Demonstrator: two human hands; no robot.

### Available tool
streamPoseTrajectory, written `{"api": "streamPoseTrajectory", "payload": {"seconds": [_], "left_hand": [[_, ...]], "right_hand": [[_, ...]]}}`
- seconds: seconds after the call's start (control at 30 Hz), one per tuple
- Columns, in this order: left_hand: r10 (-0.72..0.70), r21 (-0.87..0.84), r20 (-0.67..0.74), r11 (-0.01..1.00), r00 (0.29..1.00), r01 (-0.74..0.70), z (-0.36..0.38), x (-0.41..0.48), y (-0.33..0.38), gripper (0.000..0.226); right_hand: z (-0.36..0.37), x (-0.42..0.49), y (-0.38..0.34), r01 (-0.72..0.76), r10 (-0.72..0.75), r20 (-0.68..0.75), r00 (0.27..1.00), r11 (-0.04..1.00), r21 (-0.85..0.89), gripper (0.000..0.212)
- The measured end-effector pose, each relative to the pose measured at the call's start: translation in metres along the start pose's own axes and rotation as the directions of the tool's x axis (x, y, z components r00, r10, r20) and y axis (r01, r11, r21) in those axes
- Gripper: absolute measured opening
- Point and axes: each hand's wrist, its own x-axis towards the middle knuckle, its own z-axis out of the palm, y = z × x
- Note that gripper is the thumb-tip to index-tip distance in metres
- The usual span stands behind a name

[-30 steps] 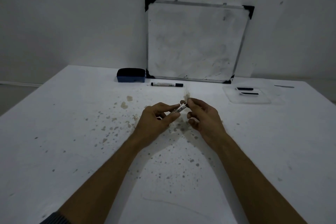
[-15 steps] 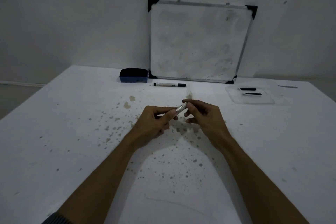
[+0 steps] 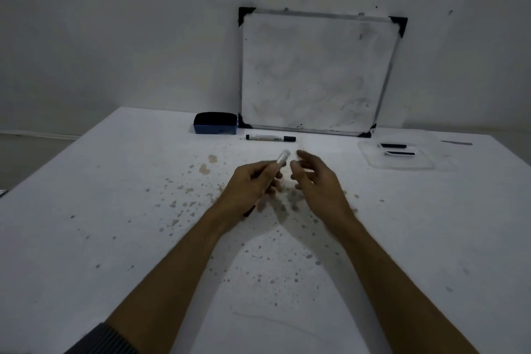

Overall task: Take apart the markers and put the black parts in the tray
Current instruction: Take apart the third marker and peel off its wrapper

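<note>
My left hand grips a white marker barrel. Its pale upper end sticks out past my fingers, and a dark bit shows below my palm. My right hand is just to the right of that end, off the barrel, blurred, with fingers loosely curled. Whether it holds a small part is hidden. A whole marker with black ends lies further back. The clear tray sits at the back right with two black parts in it.
A blue and black eraser lies at the back, left of a whiteboard leaning on the wall. A thin dark object lies right of the tray. The white table is speckled with stains around my hands.
My right hand has come off the marker's end and moved slightly right. The black tip seen earlier between my hands no longer shows; the barrel's end is bare and pale.
</note>
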Motion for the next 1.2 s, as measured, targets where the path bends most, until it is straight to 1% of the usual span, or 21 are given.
{"api": "streamPoseTrajectory", "payload": {"seconds": [0.07,0.1,0.2,0.27,0.4,0.47,0.57,0.6,0.63,0.67,0.7,0.73,0.77,0.8,0.83,0.87,0.9,0.97,1.03,1.07,1.2], "left_hand": [[-0.05,-0.224,-0.068,0.974,0.996,0.034,0.005,0.006,0.006,0.027],[-0.077,-0.332,-0.08,0.942,0.994,0.046,0.005,0.008,0.007,0.028],[-0.102,-0.518,-0.075,0.854,0.992,0.049,-0.002,0.004,0.007,0.03],[-0.11,-0.549,-0.067,0.834,0.992,0.055,-0.007,0.001,0.004,0.03],[-0.092,-0.55,-0.033,0.833,0.995,0.059,-0.007,0.004,0.001,0.026],[-0.095,-0.549,-0.02,0.833,0.995,0.068,-0.007,0.005,-0.001,0.027],[-0.121,-0.528,0.033,0.841,0.992,0.12,-0.01,0.009,-0.001,0.032],[-0.131,-0.481,0.05,0.866,0.99,0.139,-0.012,0.013,0.001,0.034],[-0.146,-0.368,0.037,0.918,0.989,0.15,-0.014,0.018,0.005,0.037],[-0.153,-0.168,-0.011,0.974,0.988,0.149,-0.018,0.024,0.009,0.044],[-0.134,0.112,-0.084,0.983,0.987,0.143,-0.025,0.031,0.01,0.055],[-0.077,0.4,-0.161,0.907,0.984,0.136,-0.034,0.039,0.007,0.063],[0.004,0.625,-0.207,0.77,0.978,0.129,-0.044,0.044,0.001,0.067],[0.068,0.76,-0.214,0.638,0.974,0.122,-0.053,0.046,-0.007,0.068],[0.092,0.829,-0.204,0.546,0.975,0.123,-0.062,0.046,-0.018,0.069],[0.101,0.864,-0.188,0.489,0.977,0.116,-0.068,0.046,-0.028,0.071],[0.105,0.882,-0.177,0.458,0.979,0.11,-0.072,0.046,-0.039,0.073],[0.119,0.896,-0.165,0.432,0.979,0.098,-0.075,0.048,-0.05,0.078],[0.129,0.901,-0.158,0.424,0.979,0.09,-0.074,0.05,-0.052,0.081],[0.133,0.903,-0.154,0.422,0.979,0.084,-0.074,0.051,-0.053,0.082],[0.132,0.909,-0.15,0.409,0.98,0.084,-0.076,0.051,-0.054,0.08]], "right_hand": [[0.013,-0.004,-0.007,0.011,-0.018,-0.114,0.993,0.998,-0.062,0.045],[0.017,-0.007,-0.01,0.04,-0.049,-0.129,0.99,0.997,-0.072,0.044],[0.024,-0.016,-0.011,0.105,-0.115,-0.079,0.99,0.987,-0.119,0.048],[0.027,-0.016,-0.009,0.127,-0.142,-0.062,0.988,0.971,-0.202,0.047],[0.025,-0.014,-0.004,0.184,-0.217,-0.063,0.974,0.922,-0.339,0.034],[0.021,-0.012,-0.004,0.225,-0.254,-0.009,0.967,0.872,-0.435,0.033],[0.016,0.0,-0.009,0.246,-0.228,0.099,0.969,0.823,-0.512,0.031],[0.014,0.008,-0.008,0.24,-0.21,0.117,0.971,0.822,-0.516,0.029],[0.011,0.018,-0.007,0.233,-0.2,0.12,0.972,0.814,-0.533,0.027],[0.009,0.032,-0.001,0.234,-0.213,0.104,0.972,0.793,-0.563,0.024],[0.007,0.045,0.003,0.231,-0.227,0.086,0.97,0.753,-0.617,0.023],[0.006,0.058,0.008,0.226,-0.244,0.07,0.967,0.701,-0.677,0.022],[0.007,0.069,0.012,0.211,-0.25,0.058,0.966,0.645,-0.735,0.022],[0.008,0.081,0.017,0.21,-0.273,0.051,0.961,0.592,-0.778,0.021],[0.01,0.091,0.019,0.21,-0.287,0.052,0.957,0.553,-0.806,0.021],[0.014,0.101,0.024,0.223,-0.316,0.055,0.947,0.524,-0.822,0.02],[0.018,0.109,0.027,0.234,-0.33,0.064,0.942,0.507,-0.829,0.019],[0.027,0.125,0.035,0.266,-0.375,0.081,0.924,0.474,-0.839,0.019],[0.036,0.136,0.04,0.291,-0.398,0.095,0.913,0.469,-0.834,0.019],[0.04,0.142,0.043,0.313,-0.426,0.11,0.898,0.444,-0.839,0.019],[0.051,0.152,0.046,0.345,-0.444,0.155,0.882,0.388,-0.855,0.021]]}}
